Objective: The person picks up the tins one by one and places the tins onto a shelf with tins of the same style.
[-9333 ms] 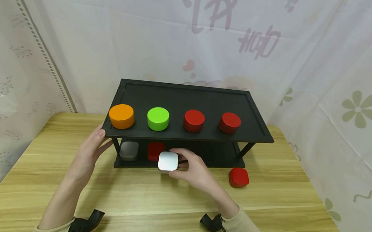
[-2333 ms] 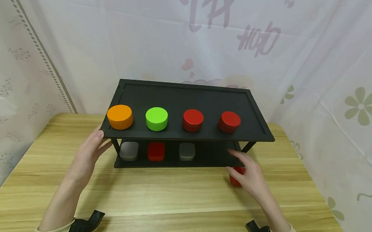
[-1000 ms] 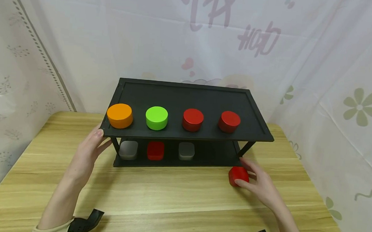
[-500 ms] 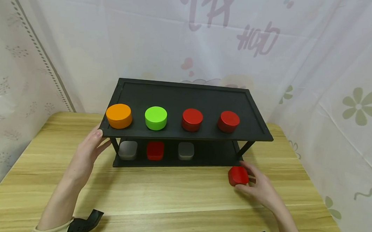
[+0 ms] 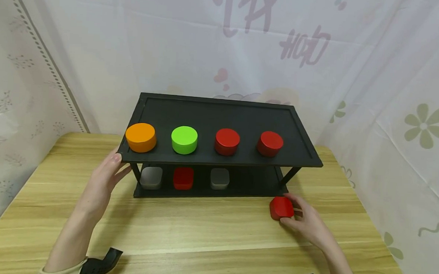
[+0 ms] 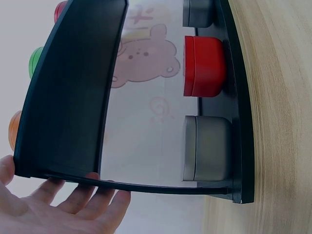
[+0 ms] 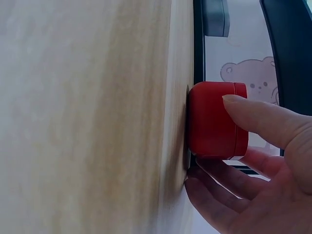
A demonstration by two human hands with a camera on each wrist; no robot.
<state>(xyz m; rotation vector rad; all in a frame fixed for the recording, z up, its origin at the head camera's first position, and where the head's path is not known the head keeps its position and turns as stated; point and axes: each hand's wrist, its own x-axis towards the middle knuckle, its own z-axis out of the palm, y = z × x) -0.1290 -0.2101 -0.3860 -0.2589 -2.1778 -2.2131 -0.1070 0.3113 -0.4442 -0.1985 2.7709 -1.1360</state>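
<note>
My left hand [image 5: 103,175] grips the left end of a black two-tier shelf [image 5: 220,116], thumb at the front corner of the top tier; in the left wrist view its fingers [image 6: 80,197] lie against the end. At the shelf's front right, my right hand [image 5: 308,220] holds a red square tin [image 5: 280,208] on the table. In the right wrist view, the thumb lies on one side of that tin [image 7: 214,122] and the fingers are on the other. A silver tin [image 5: 151,177], a red tin [image 5: 183,178] and another silver tin [image 5: 219,178] stand on the lower tier.
On the top tier, an orange round tin [image 5: 141,137], a green one [image 5: 184,139] and two red ones, one in the middle [image 5: 227,141] and one at right [image 5: 269,143], form a row. A wooden table [image 5: 199,239] lies beneath; a printed white cloth [image 5: 179,48] hangs behind.
The silver tin earlier in my right hand now stands on the lower tier, right of the red one. My right hand has moved right to the red tin. The left hand stays put.
</note>
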